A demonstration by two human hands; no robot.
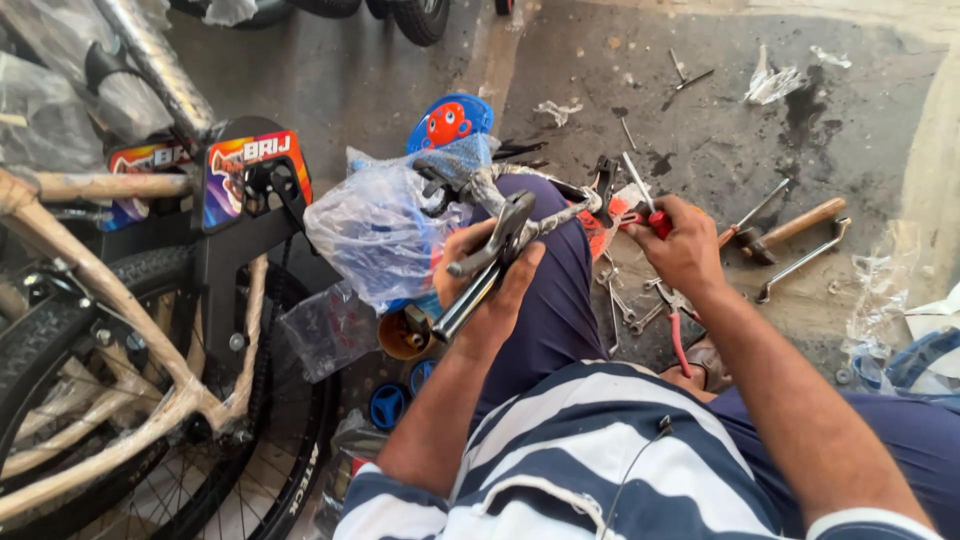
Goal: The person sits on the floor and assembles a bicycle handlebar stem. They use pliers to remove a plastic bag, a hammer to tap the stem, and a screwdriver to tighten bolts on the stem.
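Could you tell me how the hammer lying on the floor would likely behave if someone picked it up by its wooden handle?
The hammer would probably stay stiff, given its wooden handle and metal head. It likely feels head-heavy. Lying flat on the concrete floor, it seems unlikely to roll.

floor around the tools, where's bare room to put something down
Bare concrete floor lies beyond the hammer, up to the plastic scraps, and left between the blue toy disc and the bicycle. It is crowded by the right hand, where spanners and pliers overlap. The left hand holds a metal stem.
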